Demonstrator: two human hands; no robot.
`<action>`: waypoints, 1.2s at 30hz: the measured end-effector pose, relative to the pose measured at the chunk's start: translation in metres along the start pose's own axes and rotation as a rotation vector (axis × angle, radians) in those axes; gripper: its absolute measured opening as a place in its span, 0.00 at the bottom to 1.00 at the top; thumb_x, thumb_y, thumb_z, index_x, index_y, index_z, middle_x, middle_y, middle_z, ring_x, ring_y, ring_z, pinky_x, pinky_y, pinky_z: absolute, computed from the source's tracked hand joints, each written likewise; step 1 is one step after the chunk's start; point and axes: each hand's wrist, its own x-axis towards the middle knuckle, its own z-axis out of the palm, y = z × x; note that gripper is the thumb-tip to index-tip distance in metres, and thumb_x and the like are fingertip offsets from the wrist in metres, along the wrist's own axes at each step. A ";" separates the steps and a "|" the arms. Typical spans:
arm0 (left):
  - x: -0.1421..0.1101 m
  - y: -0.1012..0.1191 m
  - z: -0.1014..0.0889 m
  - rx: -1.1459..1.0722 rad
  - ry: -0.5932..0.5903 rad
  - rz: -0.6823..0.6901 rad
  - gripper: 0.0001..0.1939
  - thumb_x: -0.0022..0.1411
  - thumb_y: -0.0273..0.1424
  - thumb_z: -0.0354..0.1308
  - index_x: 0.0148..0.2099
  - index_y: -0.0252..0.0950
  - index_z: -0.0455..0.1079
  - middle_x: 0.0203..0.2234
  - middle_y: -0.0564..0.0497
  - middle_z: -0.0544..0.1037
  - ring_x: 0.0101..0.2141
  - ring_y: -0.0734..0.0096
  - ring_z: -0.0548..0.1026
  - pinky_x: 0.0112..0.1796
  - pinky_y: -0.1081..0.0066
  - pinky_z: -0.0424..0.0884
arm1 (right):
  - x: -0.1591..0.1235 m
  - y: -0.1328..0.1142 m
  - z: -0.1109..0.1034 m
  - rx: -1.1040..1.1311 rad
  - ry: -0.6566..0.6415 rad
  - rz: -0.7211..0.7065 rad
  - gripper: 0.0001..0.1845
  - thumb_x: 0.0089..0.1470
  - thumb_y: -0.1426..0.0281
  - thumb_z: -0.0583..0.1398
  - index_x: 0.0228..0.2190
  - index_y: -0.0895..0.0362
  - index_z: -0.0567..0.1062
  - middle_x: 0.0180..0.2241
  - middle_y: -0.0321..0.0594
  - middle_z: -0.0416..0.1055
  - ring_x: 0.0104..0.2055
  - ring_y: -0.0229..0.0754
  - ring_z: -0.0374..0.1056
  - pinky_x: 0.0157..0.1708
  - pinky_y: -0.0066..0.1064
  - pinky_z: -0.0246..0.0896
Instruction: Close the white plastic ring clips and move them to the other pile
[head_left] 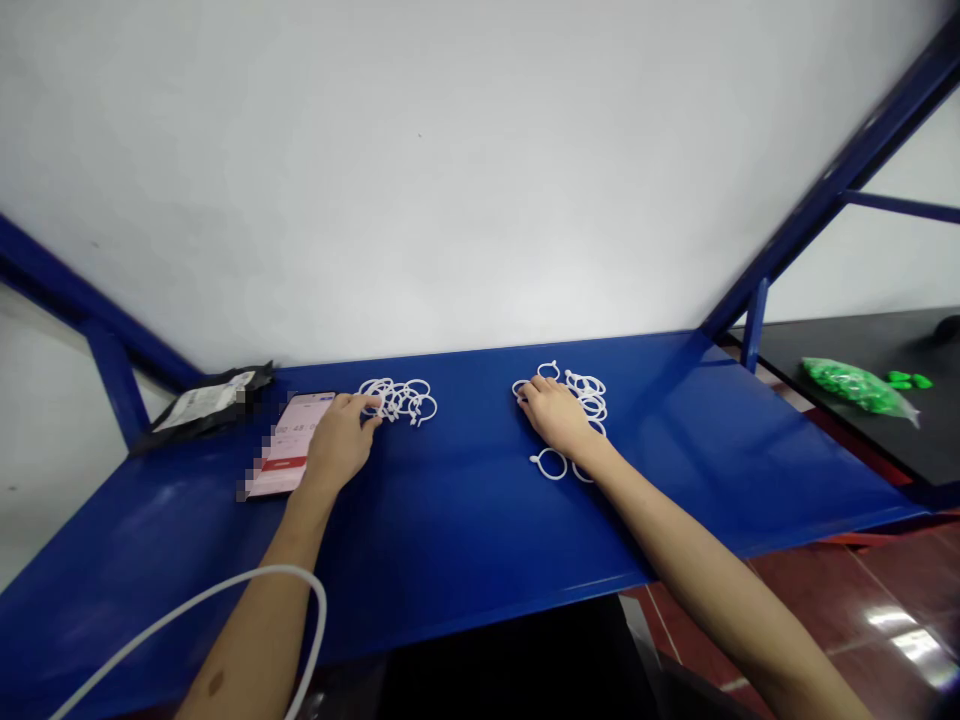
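Two heaps of white plastic rings lie on a blue table [465, 500]. My left hand [339, 440] rests palm down beside the left heap [401, 398], its fingertips touching the nearest ring; the fingers are loosely curled and I cannot see a ring held. My right hand [553, 412] lies flat over the right heap [585, 400], fingers stretched out on the rings. More loose rings [551, 464] sit by my right wrist.
A phone [289, 445] with a lit screen lies left of my left hand. A black pouch [206, 402] sits at the table's far left. Blue frame struts rise at both sides. A black table at right carries a green bag [855, 385]. A white cable [225, 600] loops near me.
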 end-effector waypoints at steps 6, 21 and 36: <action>-0.001 0.009 -0.004 0.025 0.109 -0.017 0.18 0.60 0.26 0.52 0.52 0.36 0.73 0.48 0.39 0.74 0.47 0.52 0.75 0.51 0.54 0.71 | -0.007 -0.002 -0.004 0.119 0.082 -0.072 0.10 0.69 0.74 0.54 0.42 0.61 0.76 0.42 0.52 0.75 0.45 0.53 0.67 0.49 0.44 0.64; -0.049 0.116 0.012 -0.688 -0.356 0.275 0.23 0.74 0.42 0.42 0.27 0.38 0.62 0.20 0.56 0.68 0.24 0.73 0.67 0.30 0.71 0.64 | -0.043 -0.054 -0.025 1.044 -0.086 -0.227 0.07 0.68 0.66 0.57 0.40 0.56 0.74 0.32 0.35 0.74 0.31 0.37 0.69 0.34 0.29 0.65; -0.061 0.122 -0.004 -0.794 -0.545 0.435 0.29 0.69 0.48 0.48 0.21 0.37 0.49 0.17 0.57 0.51 0.20 0.79 0.51 0.23 0.71 0.49 | -0.050 -0.058 -0.037 1.265 -0.202 -0.377 0.12 0.50 0.74 0.63 0.27 0.53 0.62 0.24 0.26 0.61 0.24 0.32 0.56 0.25 0.25 0.54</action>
